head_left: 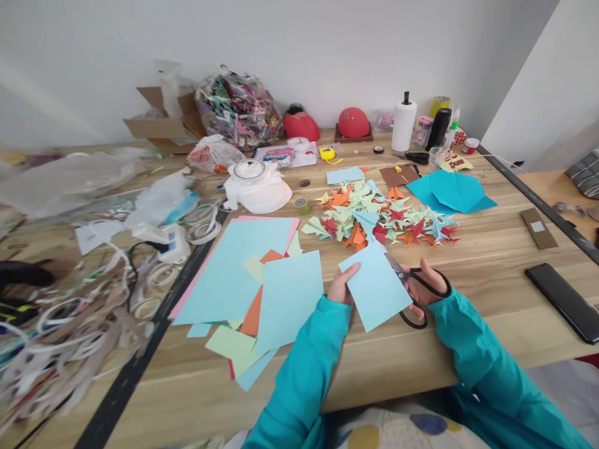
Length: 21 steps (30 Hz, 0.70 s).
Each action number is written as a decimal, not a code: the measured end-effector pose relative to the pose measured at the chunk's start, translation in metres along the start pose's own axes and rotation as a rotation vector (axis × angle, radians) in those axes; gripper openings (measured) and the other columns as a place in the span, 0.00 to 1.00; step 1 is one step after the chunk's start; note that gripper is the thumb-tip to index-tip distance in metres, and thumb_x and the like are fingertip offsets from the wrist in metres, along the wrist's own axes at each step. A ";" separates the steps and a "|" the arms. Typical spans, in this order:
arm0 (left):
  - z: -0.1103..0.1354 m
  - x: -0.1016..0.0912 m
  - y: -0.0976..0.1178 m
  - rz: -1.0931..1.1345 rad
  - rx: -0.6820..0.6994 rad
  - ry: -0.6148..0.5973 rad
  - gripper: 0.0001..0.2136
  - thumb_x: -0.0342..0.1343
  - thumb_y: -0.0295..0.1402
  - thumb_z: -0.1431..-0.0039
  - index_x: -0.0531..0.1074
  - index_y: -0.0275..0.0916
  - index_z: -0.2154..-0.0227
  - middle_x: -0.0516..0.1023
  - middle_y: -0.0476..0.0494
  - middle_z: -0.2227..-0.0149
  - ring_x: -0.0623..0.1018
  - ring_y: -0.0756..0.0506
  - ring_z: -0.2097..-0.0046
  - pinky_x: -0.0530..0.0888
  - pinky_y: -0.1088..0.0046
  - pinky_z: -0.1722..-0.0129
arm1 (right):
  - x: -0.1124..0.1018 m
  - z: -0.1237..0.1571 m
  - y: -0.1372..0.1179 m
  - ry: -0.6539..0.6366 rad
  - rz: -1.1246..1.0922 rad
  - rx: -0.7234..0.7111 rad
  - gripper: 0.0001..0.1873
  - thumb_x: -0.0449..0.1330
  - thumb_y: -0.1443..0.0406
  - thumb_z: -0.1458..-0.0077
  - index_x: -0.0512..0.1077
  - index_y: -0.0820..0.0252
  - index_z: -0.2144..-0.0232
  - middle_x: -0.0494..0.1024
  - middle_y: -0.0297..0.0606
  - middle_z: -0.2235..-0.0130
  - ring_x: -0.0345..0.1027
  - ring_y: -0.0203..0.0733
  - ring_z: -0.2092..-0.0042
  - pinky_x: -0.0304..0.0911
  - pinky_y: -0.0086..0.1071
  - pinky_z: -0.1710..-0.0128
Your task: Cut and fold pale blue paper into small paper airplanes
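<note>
My left hand (340, 288) pinches the left edge of a light blue paper sheet (374, 287) held just above the wooden table (486, 262). My right hand (423, 285) is closed through the black handles of a pair of scissors (418, 288), whose blades run under the sheet's right edge. Both arms wear teal sleeves. Just beyond the sheet lies a heap of folded paper cranes (379, 218) in green, orange, red and blue.
Loose coloured sheets (253, 274) lie left of my hands. A dark phone (564, 299) rests at the right edge. Large blue paper (452, 190), a paper towel roll (404, 125), a white kettle (256, 184), bags and boxes crowd the back. Plastic strips (70, 312) cover the left.
</note>
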<state>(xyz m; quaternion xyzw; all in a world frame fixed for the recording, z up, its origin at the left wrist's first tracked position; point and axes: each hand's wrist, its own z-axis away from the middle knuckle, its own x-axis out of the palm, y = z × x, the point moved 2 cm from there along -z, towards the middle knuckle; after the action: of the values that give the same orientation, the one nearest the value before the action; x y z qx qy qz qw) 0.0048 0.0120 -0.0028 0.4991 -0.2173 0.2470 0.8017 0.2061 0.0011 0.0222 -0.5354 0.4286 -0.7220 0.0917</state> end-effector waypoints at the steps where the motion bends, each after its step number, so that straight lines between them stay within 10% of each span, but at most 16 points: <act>1: -0.001 0.000 0.000 -0.010 0.013 0.005 0.25 0.68 0.39 0.62 0.75 0.31 0.59 0.81 0.35 0.61 0.79 0.35 0.59 0.74 0.59 0.55 | 0.000 0.000 0.001 0.010 0.001 0.011 0.42 0.29 0.38 0.46 0.48 0.60 0.42 0.76 0.40 0.73 0.69 0.40 0.80 0.55 0.24 0.88; 21: -0.002 0.002 -0.001 -0.151 0.128 0.070 0.22 0.71 0.35 0.70 0.77 0.30 0.68 0.81 0.36 0.67 0.80 0.37 0.66 0.75 0.60 0.63 | -0.004 0.004 0.000 0.111 0.082 0.105 0.45 0.28 0.37 0.47 0.49 0.62 0.41 0.76 0.41 0.74 0.68 0.41 0.80 0.57 0.26 0.87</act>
<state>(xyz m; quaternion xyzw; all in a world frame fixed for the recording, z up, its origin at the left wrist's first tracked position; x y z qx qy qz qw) 0.0069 0.0133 -0.0033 0.5551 -0.1347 0.2164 0.7918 0.2108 0.0017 0.0196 -0.4709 0.4161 -0.7678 0.1251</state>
